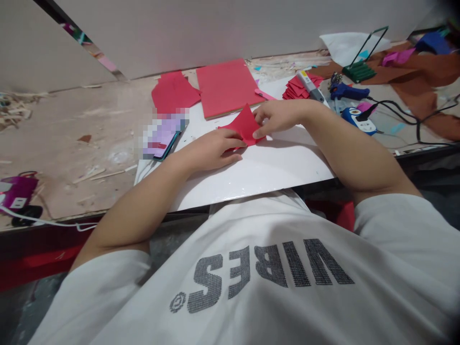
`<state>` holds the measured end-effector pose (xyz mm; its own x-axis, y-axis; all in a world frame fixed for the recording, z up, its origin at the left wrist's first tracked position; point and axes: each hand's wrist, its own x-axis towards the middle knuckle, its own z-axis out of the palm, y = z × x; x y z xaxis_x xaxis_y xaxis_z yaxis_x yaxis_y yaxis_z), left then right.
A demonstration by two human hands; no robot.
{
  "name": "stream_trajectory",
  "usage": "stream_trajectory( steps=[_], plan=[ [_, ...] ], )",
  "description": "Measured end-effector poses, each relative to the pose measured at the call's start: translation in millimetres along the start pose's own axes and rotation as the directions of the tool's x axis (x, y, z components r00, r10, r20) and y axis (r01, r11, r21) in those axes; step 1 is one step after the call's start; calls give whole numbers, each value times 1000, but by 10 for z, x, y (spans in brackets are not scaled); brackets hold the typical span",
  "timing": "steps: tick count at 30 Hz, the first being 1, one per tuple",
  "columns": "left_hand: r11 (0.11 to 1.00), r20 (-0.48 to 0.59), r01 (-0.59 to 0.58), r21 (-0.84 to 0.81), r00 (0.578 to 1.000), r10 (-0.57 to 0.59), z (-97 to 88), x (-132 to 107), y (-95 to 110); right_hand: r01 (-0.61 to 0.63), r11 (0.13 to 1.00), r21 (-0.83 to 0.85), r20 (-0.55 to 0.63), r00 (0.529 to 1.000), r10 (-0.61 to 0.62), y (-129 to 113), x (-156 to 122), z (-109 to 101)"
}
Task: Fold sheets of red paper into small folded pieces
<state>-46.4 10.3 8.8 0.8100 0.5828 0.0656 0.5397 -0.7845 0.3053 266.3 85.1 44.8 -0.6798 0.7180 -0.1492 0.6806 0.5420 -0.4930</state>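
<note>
A small red sheet (246, 123), paper or thin cloth, is bent up into a point over the white board (273, 165). My left hand (217, 149) holds its lower left part against the board, fingers over the sheet and thumb lower down. At the right edge, my right hand (278, 116) grips the sheet between thumb and fingers. Behind it lies a flat red block (228, 86), with a larger cut red piece (174, 92) to its left. Beyond my right hand are a pink pen-like tool (265, 95) and a pile of small red pieces (293, 88).
A phone (167, 139) lies left of my left hand. On the right are a grey-and-yellow cutter (309, 85), a blue glue gun (348, 91), a blue-and-white device (361, 120), black cables and a green stand (359, 71). A purple device (19, 191) sits far left; wood scraps litter the table.
</note>
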Motion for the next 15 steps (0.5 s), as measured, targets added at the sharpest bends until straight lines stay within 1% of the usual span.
stream_trajectory(
  steps=[2, 4, 9, 12, 15],
  plan=[
    [1000, 0, -10, 2, 1000, 10, 4, 7, 13, 1, 1000, -31, 38, 999, 0, -4, 8, 8],
    [1000, -1, -6, 2, 1000, 6, 4, 17, 40, -33, 999, -34, 55, 998, 35, -57, 5, 17],
    [996, 20, 92, 3, 996, -92, -12, 35, 96, -112, 992, 57, 49, 993, 110, -239, -30, 29],
    [999, 9, 40, -2, 999, -40, -9, 30, 76, -136, 987, 87, 21, 991, 134, -305, -37, 45],
    [1000, -4, -15, -21, 1000, 15, 5, 22, 34, -138, 985, 101, 24, 990, 136, -344, -36, 69]
  ],
)
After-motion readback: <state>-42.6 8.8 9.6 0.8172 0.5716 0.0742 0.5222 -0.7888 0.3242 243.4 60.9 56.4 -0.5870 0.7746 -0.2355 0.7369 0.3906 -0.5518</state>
